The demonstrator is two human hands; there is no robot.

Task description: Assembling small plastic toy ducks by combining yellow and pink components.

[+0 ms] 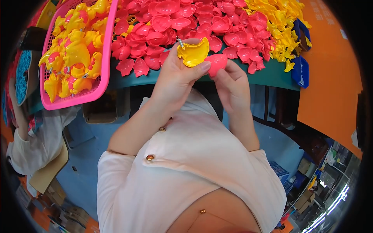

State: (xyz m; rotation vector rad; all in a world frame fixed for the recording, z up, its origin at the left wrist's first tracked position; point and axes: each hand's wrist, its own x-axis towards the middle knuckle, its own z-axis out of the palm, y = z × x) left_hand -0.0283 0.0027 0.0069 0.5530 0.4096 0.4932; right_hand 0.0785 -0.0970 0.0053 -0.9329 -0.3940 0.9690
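Observation:
My left hand (176, 72) grips a yellow plastic shell half (195, 52) with its hollow side showing and a small metal pin (179, 41) sticking up at its left corner. In my right hand (233, 83), thumb and fingers pinch a smooth pink plastic shell piece (217, 63). The pink piece sits right beside the yellow one, by the left thumb tip; whether the two touch I cannot tell. Just beyond both hands, loose pink shell pieces (167, 23) lie heaped on the green tabletop (268, 79).
At the left a pink basket (107, 73) holds several yellow-and-pink assembled figures (77, 52). Yellow pieces (274, 19) are piled at the far right, near blue trays (300, 72) and an orange board (326, 77). A co-worker's arm (21, 112) shows at the far left.

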